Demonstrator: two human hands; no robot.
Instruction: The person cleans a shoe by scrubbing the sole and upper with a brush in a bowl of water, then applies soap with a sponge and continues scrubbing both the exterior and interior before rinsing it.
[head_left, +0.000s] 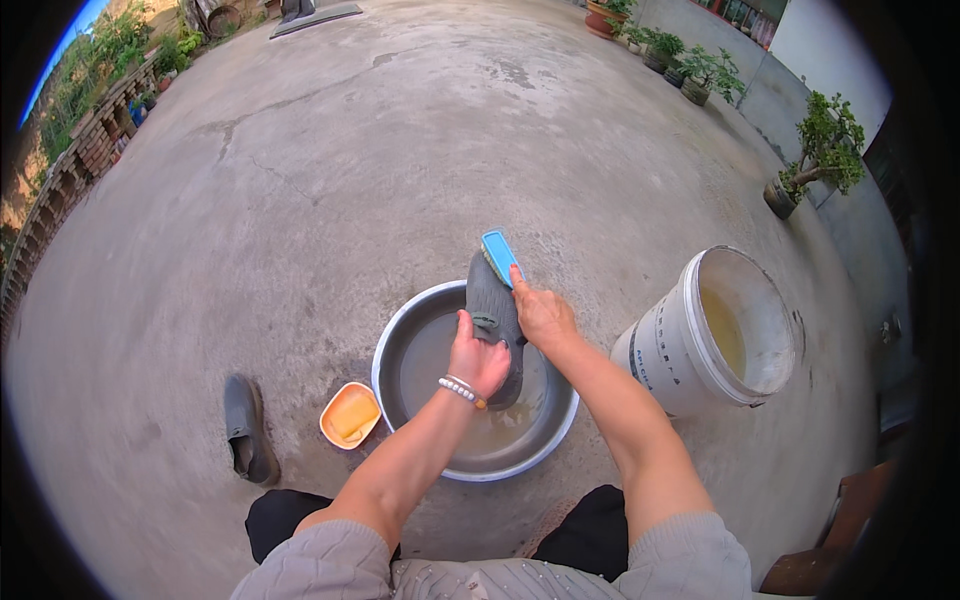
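My left hand (480, 360) grips a grey fabric shoe (491, 300) near its opening, above a round metal basin (388, 352) that holds murky water. In my right hand (541, 311) is a blue scrub brush (499, 255), its bristles against the upper side of the shoe near one end, the index finger laid along its back. A second grey shoe (244, 420) lies on the concrete to the left. Beside the basin's left rim sits an orange and white dish (327, 424) with a yellow bar of soap (355, 415) in it.
A white plastic bucket (660, 345) bearing writing stands tilted at the right, with yellowish liquid inside. Potted plants (821, 150) line the wall at the upper right. A low brick wall (90, 146) runs along the left. My knees are close to the basin's near side.
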